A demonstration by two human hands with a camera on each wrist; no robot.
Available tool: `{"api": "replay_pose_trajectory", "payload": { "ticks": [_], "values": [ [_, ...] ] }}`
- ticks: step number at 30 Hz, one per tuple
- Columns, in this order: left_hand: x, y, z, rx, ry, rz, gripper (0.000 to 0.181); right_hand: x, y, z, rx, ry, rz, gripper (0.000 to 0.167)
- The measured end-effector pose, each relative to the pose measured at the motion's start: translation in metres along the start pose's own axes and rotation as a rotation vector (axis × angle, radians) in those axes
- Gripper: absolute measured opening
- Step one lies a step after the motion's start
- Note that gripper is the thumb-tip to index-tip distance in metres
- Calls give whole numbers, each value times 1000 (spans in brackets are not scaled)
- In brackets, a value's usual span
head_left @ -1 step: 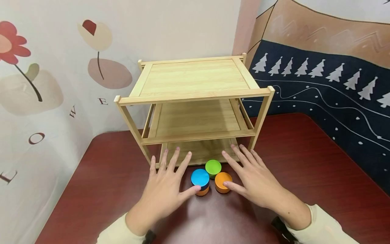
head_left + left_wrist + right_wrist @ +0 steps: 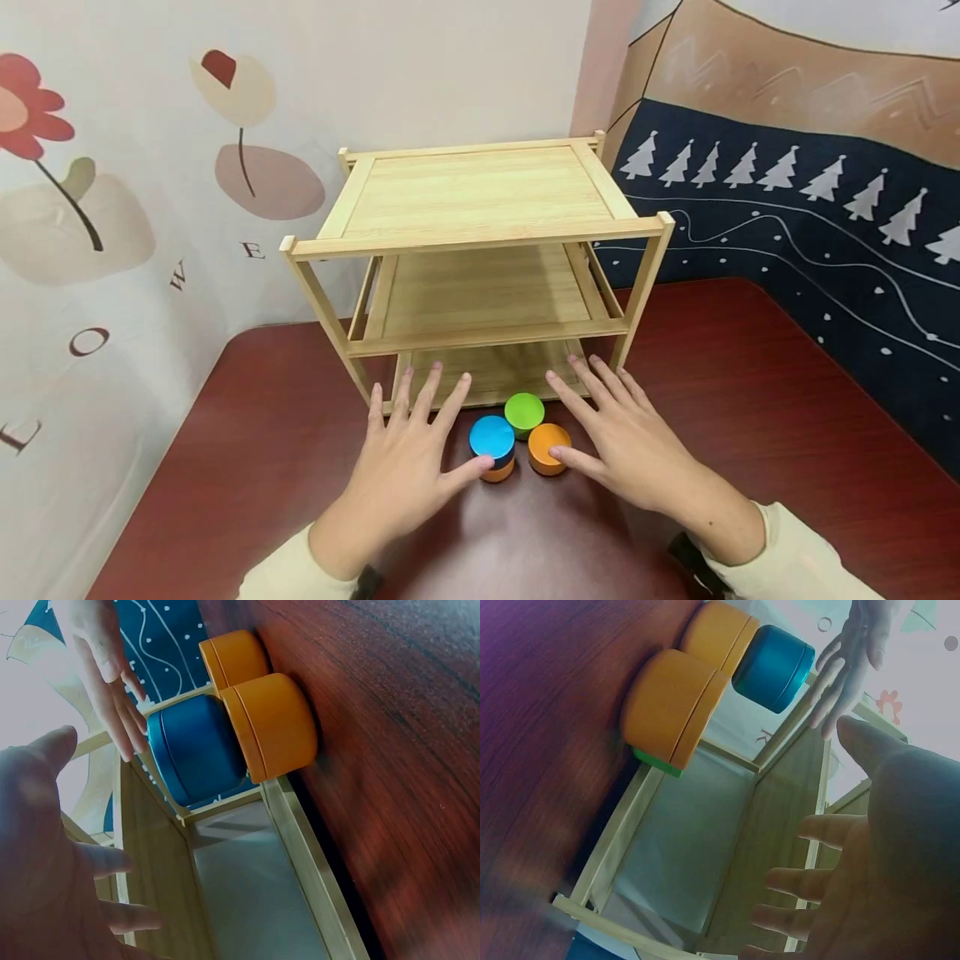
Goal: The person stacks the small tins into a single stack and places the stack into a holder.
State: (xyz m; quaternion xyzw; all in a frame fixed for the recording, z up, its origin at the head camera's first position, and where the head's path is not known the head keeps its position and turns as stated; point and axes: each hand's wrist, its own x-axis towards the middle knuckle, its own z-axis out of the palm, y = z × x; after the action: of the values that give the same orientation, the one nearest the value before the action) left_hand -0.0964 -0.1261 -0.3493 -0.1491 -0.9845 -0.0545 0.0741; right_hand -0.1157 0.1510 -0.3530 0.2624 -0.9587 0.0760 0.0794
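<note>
In the head view a blue round tin [image 2: 492, 437] sits stacked on an orange tin [image 2: 498, 472]. Behind and to the right is a green tin [image 2: 524, 412], with a second orange tin [image 2: 549, 448] in front of it. My left hand [image 2: 405, 471] hovers left of the stack, fingers spread, its thumb overlapping the stack in this view. On the other side, my right hand [image 2: 637, 454] spreads its fingers too, its thumb before the lone orange tin. Both wrist views show the thumbs apart from the tins. Green is mostly hidden behind orange in the right wrist view.
A three-level wooden shelf [image 2: 480, 192] stands just behind the tins on a dark red table [image 2: 262, 433]. Its lowest board [image 2: 495, 375] lies close to the table. Patterned cloth walls [image 2: 135, 250] rise behind and at the sides.
</note>
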Motion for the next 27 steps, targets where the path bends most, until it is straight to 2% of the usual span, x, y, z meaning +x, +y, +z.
{"api": "replay_pose_trajectory", "payload": {
  "ticks": [13, 16, 18, 21, 27],
  "values": [
    [4, 1, 3, -22, 11, 3, 92, 1, 1, 0, -7, -4, 7, 81],
    [4, 0, 4, -22, 35, 17, 90, 1, 1, 0, 1, -6, 6, 80],
    [4, -1, 4, -37, 73, 28, 87, 2, 1, 1, 11, 0, 4, 80],
    [5, -2, 6, -108, 143, 37, 77, 2, 2, 1, 33, 28, 5, 77],
    [9, -5, 14, -335, 261, 32, 49, 1, 6, 3, 98, 127, -15, 64]
  ]
}}
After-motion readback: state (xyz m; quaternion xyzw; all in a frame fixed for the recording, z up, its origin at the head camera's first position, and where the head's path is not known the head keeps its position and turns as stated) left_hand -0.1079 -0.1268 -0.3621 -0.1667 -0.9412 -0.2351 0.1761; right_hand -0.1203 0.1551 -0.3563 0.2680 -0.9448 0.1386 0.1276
